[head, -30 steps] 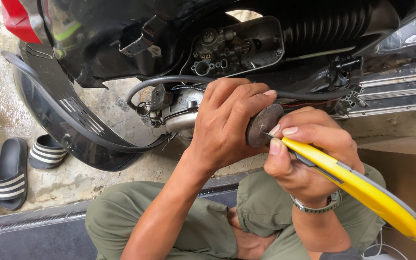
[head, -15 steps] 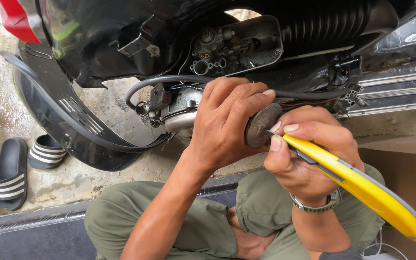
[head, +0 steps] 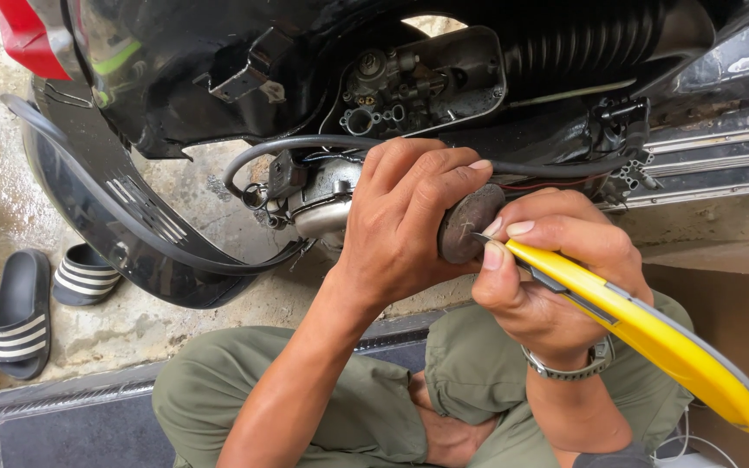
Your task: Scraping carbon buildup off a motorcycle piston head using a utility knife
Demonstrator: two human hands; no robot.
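**Blade tip against a dark disc beside a black scooter**

The left hand (head: 405,230) is clenched around a small, round, dark brown disc (head: 468,224), holding it up in the middle of the scene, just near of the scooter's (head: 218,69) exposed engine parts (head: 409,82). The right hand (head: 548,273) grips a yellow utility knife (head: 643,334); thumb and forefinger pinch its front end, and the thin blade tip touches the disc's right edge. The knife's handle runs down to the right, past a metal wristwatch (head: 578,368) on the right wrist. The person sits cross-legged in olive trousers (head: 340,407). A black hose (head: 305,146) curves across the engine area behind the left hand. At far left, a pair of black-and-white striped slides (head: 19,316) lies on the wet concrete floor (head: 132,325).
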